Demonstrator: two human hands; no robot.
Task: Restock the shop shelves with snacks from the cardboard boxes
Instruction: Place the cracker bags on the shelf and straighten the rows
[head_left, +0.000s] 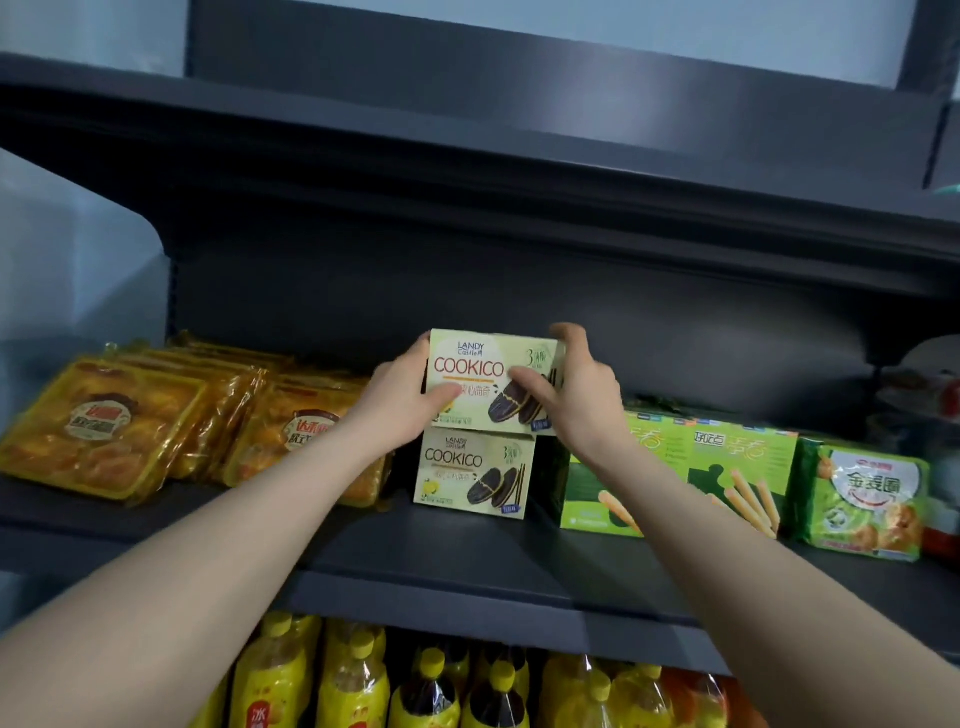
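Note:
A pale green Cookico cookie box (485, 364) sits on top of a second identical Cookico box (470, 473) on the dark middle shelf (467, 551). My left hand (400, 395) grips the upper box's left side, thumb across its front. My right hand (576, 389) grips its right side, fingers over the top corner and thumb on the front. The upper box sits slightly to the right of the lower one. No cardboard box is in view.
Yellow cake packs (119, 431) fill the shelf's left part. Green biscuit-stick boxes (727, 467) and a green cracker pack (862, 499) stand to the right. Yellow-capped drink bottles (431, 680) line the shelf below. Another dark shelf (467, 171) hangs overhead.

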